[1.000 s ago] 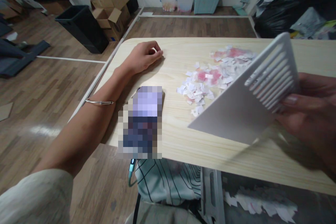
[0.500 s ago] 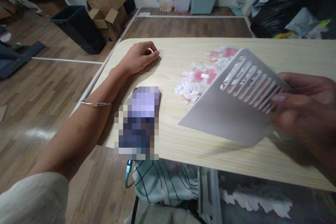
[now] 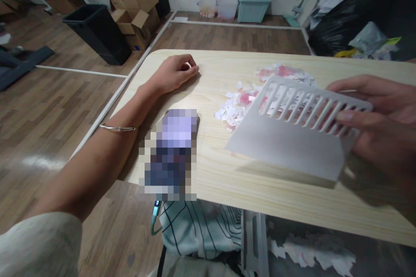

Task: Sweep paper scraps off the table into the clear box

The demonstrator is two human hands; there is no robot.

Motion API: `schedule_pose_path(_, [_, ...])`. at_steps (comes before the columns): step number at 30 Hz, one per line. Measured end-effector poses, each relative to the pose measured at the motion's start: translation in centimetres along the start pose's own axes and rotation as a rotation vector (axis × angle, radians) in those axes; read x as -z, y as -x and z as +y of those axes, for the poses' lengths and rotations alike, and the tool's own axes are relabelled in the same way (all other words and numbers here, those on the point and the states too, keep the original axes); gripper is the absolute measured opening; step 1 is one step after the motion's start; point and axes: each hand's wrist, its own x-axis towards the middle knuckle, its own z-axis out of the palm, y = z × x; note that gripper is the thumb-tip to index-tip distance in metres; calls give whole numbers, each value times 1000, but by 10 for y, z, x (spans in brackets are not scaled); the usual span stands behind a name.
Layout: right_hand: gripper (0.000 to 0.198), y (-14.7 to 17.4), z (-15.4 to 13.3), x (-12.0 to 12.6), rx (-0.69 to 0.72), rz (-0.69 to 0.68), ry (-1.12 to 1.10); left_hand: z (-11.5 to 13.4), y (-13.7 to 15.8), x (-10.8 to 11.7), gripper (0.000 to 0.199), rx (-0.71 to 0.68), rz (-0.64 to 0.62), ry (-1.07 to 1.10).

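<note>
My left hand [image 3: 177, 72] lies on the far left of the pale wooden table [image 3: 214, 173], fingers curled in and thumb tip against the index finger, with nothing visible in it. In my right hand [image 3: 380, 117] is a flat white slotted plastic plate [image 3: 292, 138], pinched at its right end between thumb and fingers. The plate is tilted above the tabletop, its row of slots at the upper side. Behind and partly hidden by it lies a pile of small paper scraps [image 3: 232, 106], white with some pink. A phone-like device [image 3: 177, 130], blurred out, rests near my left forearm.
Under the front edge are a grey tray [image 3: 255, 242] and white paper pieces [image 3: 318, 251]. A checked cloth [image 3: 198, 229] hangs near my lap. Beyond the table stand a black bin [image 3: 97, 32], cardboard boxes [image 3: 134, 13], a teal tub [image 3: 253, 6] and black bags [image 3: 344, 21].
My right hand has turned the white slotted plate so that its slotted edge lies flatter, its upper corner lower and further left. My left hand keeps its place on the table.
</note>
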Motion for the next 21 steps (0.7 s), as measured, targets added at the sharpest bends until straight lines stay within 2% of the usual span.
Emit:
schedule_pose_path(4, [34, -24, -13, 2, 128, 14, 137, 1, 1, 0, 20, 6, -13, 23])
schedule_pose_path(7, [44, -37, -6, 2, 199, 62, 53, -1, 0, 0, 20, -17, -6, 37])
schedule_pose_path(9, [47, -40, 1, 2, 164, 98, -11, -2, 0, 0, 20, -26, -1, 16])
schedule_pose_path(12, [43, -34, 8, 5, 109, 136, -29, 0, 0, 0, 21, -23, -18, -39])
schedule_pose_path(17, [31, -25, 15, 13, 132, 10, 147, 13, 3, 2, 18, 41, -50, -72])
schedule_pose_path(21, [25, -35, 25, 31, 110, 14, 175, 23, 7, 5, 17, 89, -93, -63])
